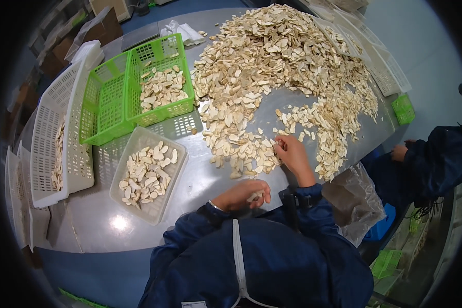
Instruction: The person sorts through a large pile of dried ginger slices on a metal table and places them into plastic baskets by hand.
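Observation:
My left hand point(241, 195) is curled, palm inward, around a few pale dried slices point(255, 195) close to my jacket. At the near edge of a loose spread of the same slices, my right hand point(295, 157) has its thumb and fingertips drawn together. Whether a slice sits between those fingertips is hard to make out. The spread runs back into a large heap of dried slices point(269, 50) on the metal table point(200, 188). To the left stands a translucent plastic tub point(181, 158) holding a small pile of slices.
A green two-part basket point(104, 104) has slices in its right part. Beside it, a white perforated basket point(77, 150) also holds slices. White baskets point(389, 73) line the far right edge. A clear plastic bag point(354, 200) hangs near another person's dark sleeve point(439, 154).

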Action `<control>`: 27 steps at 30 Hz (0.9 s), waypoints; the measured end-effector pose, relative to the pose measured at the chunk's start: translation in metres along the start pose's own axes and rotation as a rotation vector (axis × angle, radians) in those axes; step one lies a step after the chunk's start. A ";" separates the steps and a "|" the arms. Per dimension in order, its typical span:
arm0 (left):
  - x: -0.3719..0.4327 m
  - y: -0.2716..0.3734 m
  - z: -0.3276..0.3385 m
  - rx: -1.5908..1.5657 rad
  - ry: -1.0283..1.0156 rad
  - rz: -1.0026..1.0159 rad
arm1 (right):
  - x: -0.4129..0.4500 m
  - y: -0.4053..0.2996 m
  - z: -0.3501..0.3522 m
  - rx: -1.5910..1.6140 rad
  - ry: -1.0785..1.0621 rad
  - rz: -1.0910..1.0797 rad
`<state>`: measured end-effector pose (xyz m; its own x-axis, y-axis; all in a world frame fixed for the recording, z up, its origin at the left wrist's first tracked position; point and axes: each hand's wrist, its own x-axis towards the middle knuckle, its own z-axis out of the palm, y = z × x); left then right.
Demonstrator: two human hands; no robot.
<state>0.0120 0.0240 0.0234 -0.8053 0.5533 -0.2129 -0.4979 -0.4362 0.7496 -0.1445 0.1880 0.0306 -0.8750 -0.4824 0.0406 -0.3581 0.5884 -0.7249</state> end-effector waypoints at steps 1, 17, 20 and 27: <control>0.001 -0.001 0.001 0.003 -0.002 -0.001 | 0.003 0.000 0.002 -0.231 0.106 -0.112; 0.004 -0.003 -0.015 -0.205 0.297 0.122 | 0.010 -0.010 0.019 -0.218 0.127 -0.231; 0.003 -0.004 -0.014 -0.200 0.275 0.129 | 0.014 0.003 0.014 -0.212 0.147 -0.192; 0.000 0.004 -0.007 -0.459 0.307 0.144 | 0.003 -0.017 -0.011 0.411 -0.478 0.181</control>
<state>0.0075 0.0171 0.0219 -0.8980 0.2633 -0.3525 -0.4094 -0.7936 0.4501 -0.1443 0.1840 0.0501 -0.6342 -0.6903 -0.3483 0.0180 0.4372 -0.8992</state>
